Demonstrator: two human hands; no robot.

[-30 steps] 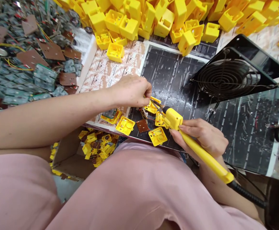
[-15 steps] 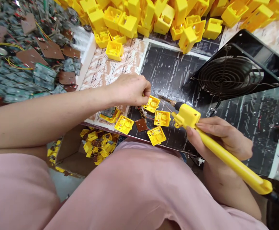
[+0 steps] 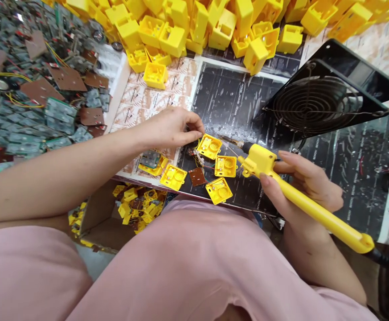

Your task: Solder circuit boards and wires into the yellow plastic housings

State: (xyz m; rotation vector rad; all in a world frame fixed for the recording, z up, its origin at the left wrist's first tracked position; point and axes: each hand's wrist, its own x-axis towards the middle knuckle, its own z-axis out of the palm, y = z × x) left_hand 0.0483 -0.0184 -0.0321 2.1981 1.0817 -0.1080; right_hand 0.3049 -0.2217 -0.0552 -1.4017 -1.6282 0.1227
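My right hand (image 3: 301, 187) grips a yellow soldering iron (image 3: 294, 196); its metal tip (image 3: 232, 141) points left, just right of a yellow square cover (image 3: 209, 146). My left hand (image 3: 172, 127) has its fingertips pinched at the left edge of that cover, on thin wires I can barely make out. Close by on the black mat (image 3: 334, 178) lie three more yellow covers (image 3: 225, 166), (image 3: 219, 190), (image 3: 173, 176) and a small brown circuit board (image 3: 197, 176), joined by thin wires.
A black fan (image 3: 317, 104) stands tilted at the right. A heap of yellow housings (image 3: 194, 26) fills the back. Green and brown circuit boards (image 3: 43, 98) pile up at the left. A cardboard box (image 3: 97, 223) of yellow parts sits below the table edge, beside my pink-clad lap (image 3: 194, 267).
The soldering iron has pulled back to the right, off the yellow cover. My left hand has stayed at the cover, fingers shifting slightly lower and left.
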